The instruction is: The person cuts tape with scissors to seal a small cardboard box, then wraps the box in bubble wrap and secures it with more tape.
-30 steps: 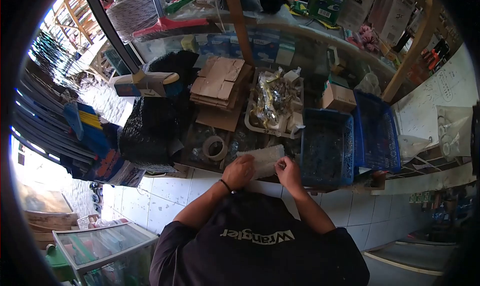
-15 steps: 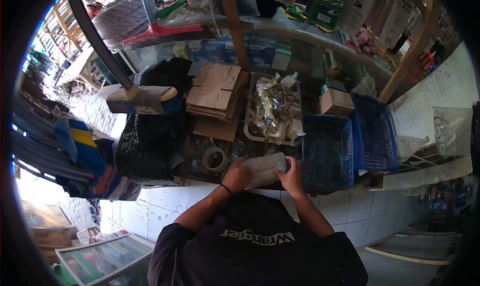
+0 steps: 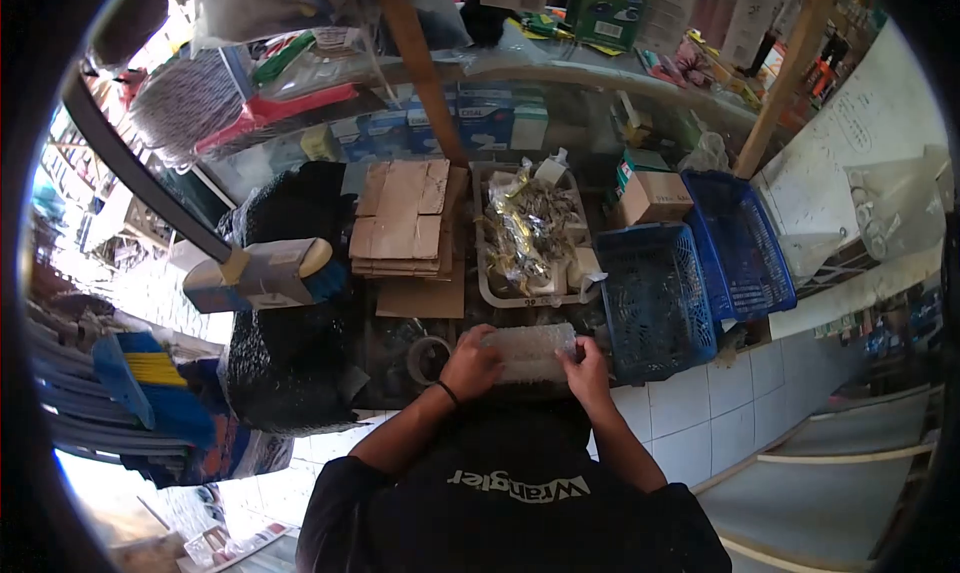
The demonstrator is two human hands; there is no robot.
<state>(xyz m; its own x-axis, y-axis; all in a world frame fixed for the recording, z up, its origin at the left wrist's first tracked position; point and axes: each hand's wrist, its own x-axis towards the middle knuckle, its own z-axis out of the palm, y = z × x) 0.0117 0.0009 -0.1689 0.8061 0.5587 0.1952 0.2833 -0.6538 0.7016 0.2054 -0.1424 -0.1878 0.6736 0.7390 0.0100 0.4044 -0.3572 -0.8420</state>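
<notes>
Both of my hands are closed around a bundle of clear, whitish bubble wrap [image 3: 530, 351], held low in front of my chest at the table's near edge. My left hand [image 3: 472, 365] grips its left end, fingers curled over the top. At the right end, my right hand [image 3: 588, 369] pinches it between thumb and fingers. Whatever the wrap may contain cannot be made out. Just left of my left hand is a roll of tape [image 3: 412, 363]. Beyond the bundle stands a pale tray [image 3: 545, 301] full of small plastic-wrapped metallic parts [image 3: 528, 228].
A cardboard stack [image 3: 400, 213] lies behind the tape. Two blue baskets [image 3: 655, 303] and a small box [image 3: 655, 200] are at the right. A brush head on a pole [image 3: 255, 278] and black plastic [image 3: 285, 353] occupy the left. A glass display case [image 3: 590, 123] stands behind.
My view has shifted and tilted, so the table's things appear moved. The bubble wrap bundle is now more level, and both hands keep hold of it.
</notes>
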